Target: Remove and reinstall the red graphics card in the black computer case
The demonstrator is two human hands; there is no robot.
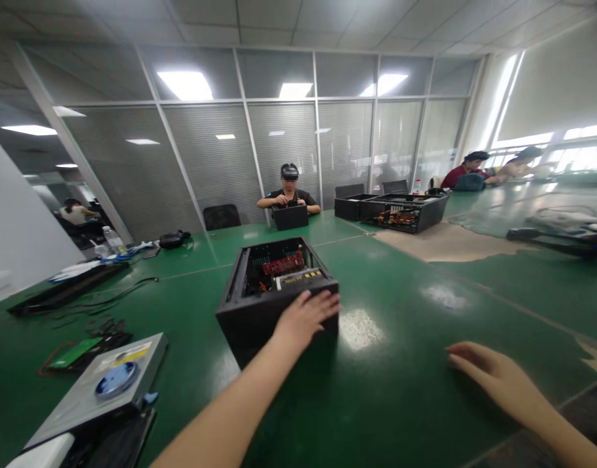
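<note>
A black computer case (279, 318) sits on the green table with its upper side uncovered. Inside it show a red circuit board (283, 263) and a silver power supply unit with a yellow and black label (301, 279). My left hand (305, 315) rests on the near right edge of the case, fingers spread along it, not wrapped around anything. Over the table to the right is my right hand (483, 367), apart from the case. Its fingers are loosely curved, with a gap to the thumb, and nothing shows in it.
On the left lie an optical drive (101, 387), a green circuit board (76, 353) and a long black panel (69, 289). Across the table (395, 312) a person (289, 192) handles a black box. Another opened case (405, 214) stands back right, near brown paper (449, 242).
</note>
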